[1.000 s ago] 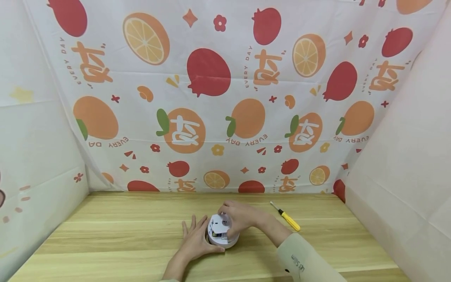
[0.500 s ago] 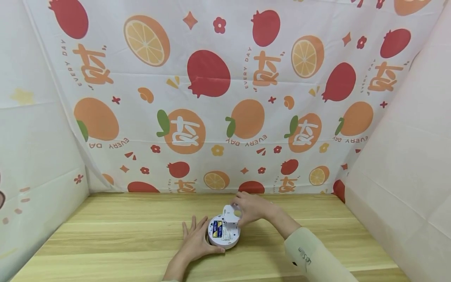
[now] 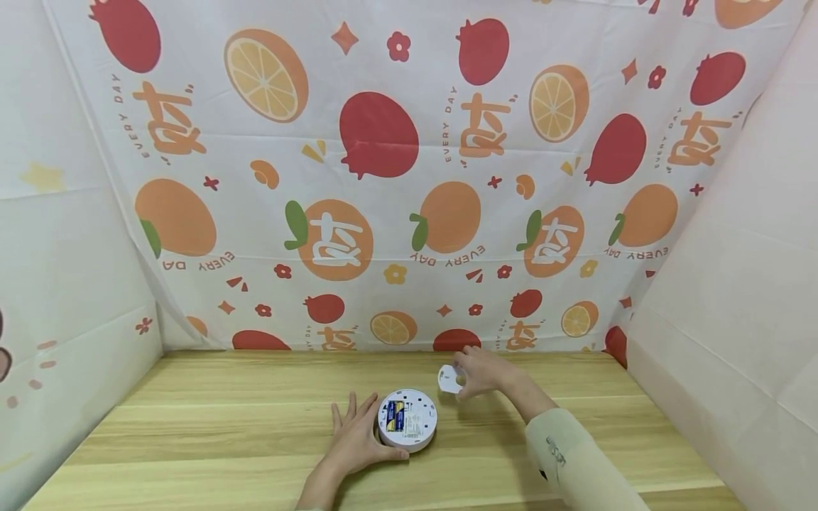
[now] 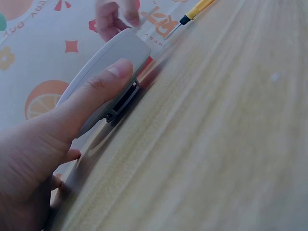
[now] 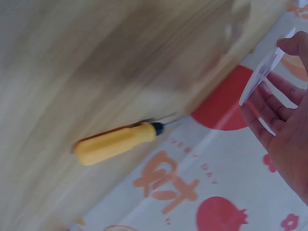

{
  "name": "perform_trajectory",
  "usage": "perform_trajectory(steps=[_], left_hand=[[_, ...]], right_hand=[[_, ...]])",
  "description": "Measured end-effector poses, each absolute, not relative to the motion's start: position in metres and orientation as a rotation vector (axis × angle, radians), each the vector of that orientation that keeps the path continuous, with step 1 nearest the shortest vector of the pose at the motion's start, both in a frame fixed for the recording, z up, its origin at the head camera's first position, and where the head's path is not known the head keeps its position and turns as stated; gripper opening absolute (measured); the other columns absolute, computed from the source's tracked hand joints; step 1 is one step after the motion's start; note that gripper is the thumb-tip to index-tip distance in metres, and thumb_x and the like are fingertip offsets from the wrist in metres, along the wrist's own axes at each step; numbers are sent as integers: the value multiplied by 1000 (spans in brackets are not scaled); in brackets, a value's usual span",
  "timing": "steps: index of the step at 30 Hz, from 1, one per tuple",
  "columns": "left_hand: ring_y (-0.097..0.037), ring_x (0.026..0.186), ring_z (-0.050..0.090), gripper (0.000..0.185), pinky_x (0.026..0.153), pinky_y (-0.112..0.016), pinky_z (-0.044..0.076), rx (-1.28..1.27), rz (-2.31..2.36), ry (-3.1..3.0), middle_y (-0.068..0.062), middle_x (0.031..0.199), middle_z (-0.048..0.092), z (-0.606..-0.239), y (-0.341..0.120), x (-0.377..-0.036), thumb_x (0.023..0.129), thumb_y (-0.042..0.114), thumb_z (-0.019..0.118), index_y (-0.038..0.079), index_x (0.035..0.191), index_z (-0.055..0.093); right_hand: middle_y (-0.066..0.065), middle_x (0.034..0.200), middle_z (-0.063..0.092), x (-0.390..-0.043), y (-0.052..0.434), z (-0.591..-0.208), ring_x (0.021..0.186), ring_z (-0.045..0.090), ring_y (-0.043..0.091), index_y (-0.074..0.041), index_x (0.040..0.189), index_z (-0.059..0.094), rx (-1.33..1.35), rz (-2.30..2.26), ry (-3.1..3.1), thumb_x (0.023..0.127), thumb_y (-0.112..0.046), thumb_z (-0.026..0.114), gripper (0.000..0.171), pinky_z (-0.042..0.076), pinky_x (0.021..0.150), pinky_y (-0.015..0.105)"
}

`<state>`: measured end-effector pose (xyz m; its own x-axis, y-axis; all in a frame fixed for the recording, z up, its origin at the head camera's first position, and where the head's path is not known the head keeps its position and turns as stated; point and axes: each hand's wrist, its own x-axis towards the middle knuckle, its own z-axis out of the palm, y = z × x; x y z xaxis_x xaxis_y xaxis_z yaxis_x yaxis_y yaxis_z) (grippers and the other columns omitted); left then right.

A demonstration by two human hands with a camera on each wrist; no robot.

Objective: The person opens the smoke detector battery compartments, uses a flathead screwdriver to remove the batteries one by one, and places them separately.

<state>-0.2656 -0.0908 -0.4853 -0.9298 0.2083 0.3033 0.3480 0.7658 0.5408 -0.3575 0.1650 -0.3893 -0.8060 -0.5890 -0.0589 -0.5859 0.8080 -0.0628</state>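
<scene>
On the wooden table (image 3: 255, 433): a white round device (image 3: 418, 419) lies flat near the front middle, its battery side facing up.
Left hand (image 3: 354, 440): grips the device's left side, thumb along the near rim, the other fingers fanned apart; from the left wrist I see the thumb pressed to the side wall.
Battery bay: uncovered; blue-and-yellow batteries (image 3: 395, 416) sit in it, toward the device's left; printed text beside them is too small to read.
Right hand (image 3: 482, 372): pinches a thin white cover (image 3: 449, 380) between thumb and fingers.
Cover: held apart from the device, beyond it and to its right.
Screwdriver (image 5: 115, 143): yellow handle, black collar, lying on the table near the back cloth; the right arm blocks my view of it from above.
Back cloth (image 3: 396, 277): white, printed with oranges and red fruit.
Right sleeve (image 3: 575, 454): pale, with dark lettering.
</scene>
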Motion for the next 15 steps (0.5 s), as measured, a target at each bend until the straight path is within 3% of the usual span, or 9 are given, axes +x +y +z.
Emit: perform_trajectory(steps=[6, 15], left_hand=[[-54, 127, 13, 110, 98, -66, -7, -435, -915, -2747, -23, 135, 40, -484, -91, -264, 49, 67, 75, 1, 131, 47], [-54, 127, 13, 109, 98, -66, -7, -438, -919, -2742, -23, 136, 40, -484, -91, -263, 49, 68, 75, 2, 131, 47]], right_hand=[[0, 99, 50, -363, 175, -403, 86, 47, 15, -8, 115, 57, -843, 15, 2915, 69, -36, 76, 57, 46, 77, 32], [0, 98, 49, -366, 183, -428, 85, 46, 15, -11, 109, 56, -807, -36, 2935, 65, -39, 78, 57, 45, 78, 32]])
